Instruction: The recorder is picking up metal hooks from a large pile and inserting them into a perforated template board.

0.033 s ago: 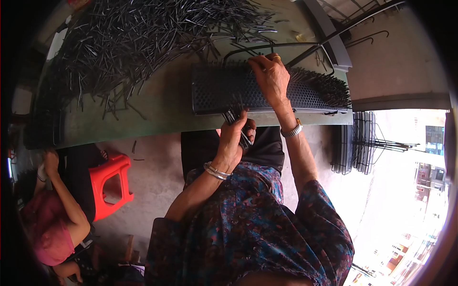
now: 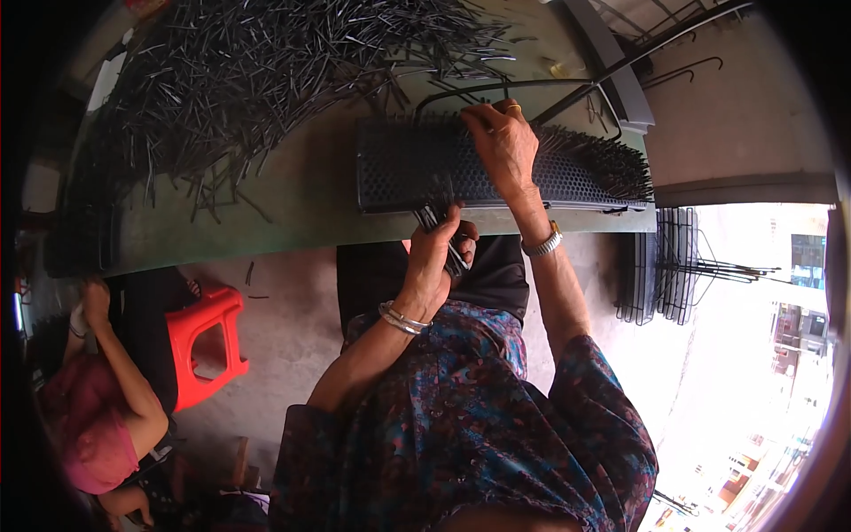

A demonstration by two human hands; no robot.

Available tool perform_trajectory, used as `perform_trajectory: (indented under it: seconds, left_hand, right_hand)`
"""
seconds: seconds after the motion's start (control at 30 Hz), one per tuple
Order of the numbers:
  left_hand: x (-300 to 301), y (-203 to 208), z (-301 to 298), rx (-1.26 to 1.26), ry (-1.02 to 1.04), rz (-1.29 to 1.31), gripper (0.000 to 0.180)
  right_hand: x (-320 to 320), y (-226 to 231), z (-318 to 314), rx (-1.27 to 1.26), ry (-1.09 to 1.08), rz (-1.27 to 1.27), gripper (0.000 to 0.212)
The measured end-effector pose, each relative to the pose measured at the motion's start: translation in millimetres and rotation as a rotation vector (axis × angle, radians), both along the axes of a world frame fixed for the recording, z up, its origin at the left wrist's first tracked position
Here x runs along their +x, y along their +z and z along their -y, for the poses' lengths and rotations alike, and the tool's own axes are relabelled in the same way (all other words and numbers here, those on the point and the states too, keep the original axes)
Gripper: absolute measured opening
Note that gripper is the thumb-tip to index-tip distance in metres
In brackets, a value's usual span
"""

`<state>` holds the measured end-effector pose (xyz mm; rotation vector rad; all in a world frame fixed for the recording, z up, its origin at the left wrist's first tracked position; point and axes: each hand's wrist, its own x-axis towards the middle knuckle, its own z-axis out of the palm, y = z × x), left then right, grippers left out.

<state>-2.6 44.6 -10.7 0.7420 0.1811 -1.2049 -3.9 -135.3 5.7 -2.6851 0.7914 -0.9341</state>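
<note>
A bundle of thin dark strips [image 2: 430, 211] is clasped in my left hand [image 2: 434, 248], just below the near edge of a long black perforated panel [image 2: 417, 164]. Strips stand upright out of the panel's holes, thickly at its right end [image 2: 612, 164] and in a row along its far edge. Over that far edge, my right hand [image 2: 507, 146] has its fingertips pinched together. What lies between those fingertips is hidden by the hand.
A large heap of loose dark strips [image 2: 266, 80] covers the table's [image 2: 310, 226] left and far side. Black bent rods [image 2: 532, 84] cross behind the panel. At left, another person's arm [image 2: 124, 355] reaches to the table beside a red stool [image 2: 235, 332]. Wire racks [image 2: 678, 266] stand at right.
</note>
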Motion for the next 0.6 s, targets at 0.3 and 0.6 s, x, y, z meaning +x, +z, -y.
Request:
perform_trajectory:
  seconds: [0.3,0.6]
  left_hand:
    - [6,-2,0,0.010,0.031,0.033,0.030]
    - [10,-1,-4,0.019,-0.045,0.145,0.032]
  right_hand:
    - [-12,3,-3,-0.155,0.029,-0.056,0.020]
    - [-37,30,-27,0.896,0.336,-0.173,0.023]
